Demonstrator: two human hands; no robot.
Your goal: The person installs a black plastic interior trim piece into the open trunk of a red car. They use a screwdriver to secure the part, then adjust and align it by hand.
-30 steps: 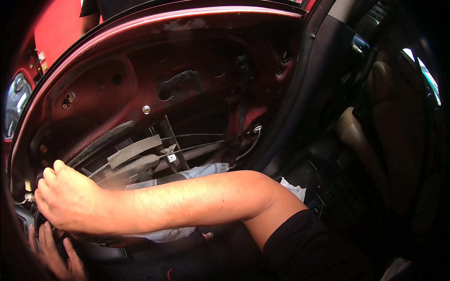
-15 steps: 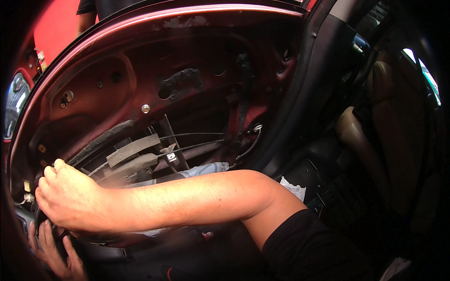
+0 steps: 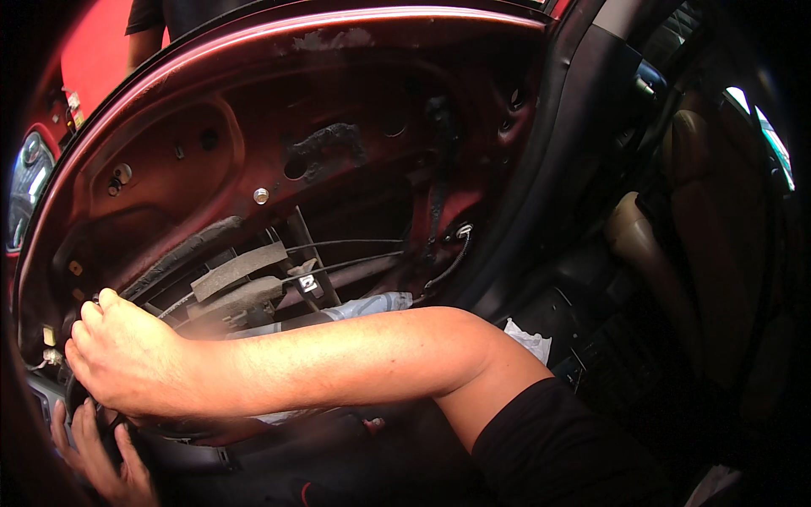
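Observation:
My right hand [image 3: 127, 359] is closed in a fist at the left end of a dark red car door with its inner metal bare [image 3: 279, 144]. Whatever its fingers grip is hidden behind the knuckles. The bare right forearm lies across the lower part of the door. Below that fist, at the lower left, my left hand [image 3: 106, 460] points its fingers upward, spread apart beside a dark edge. A pale connector [image 3: 52, 357] with a wire sits just left of the right hand. Grey foam strips [image 3: 241, 270] and thin cables show in the door opening above the forearm.
A black-trimmed door pillar [image 3: 541, 169] runs down the right of the door. Beyond it are a dark car interior and a beige-topped seat part [image 3: 634, 228]. Crumpled white paper [image 3: 530, 342] lies near my elbow. Another person in dark clothing [image 3: 198, 17] stands behind the door.
The other person behind the door has shifted slightly to the left. Both of my hands keep nearly the same place and pose.

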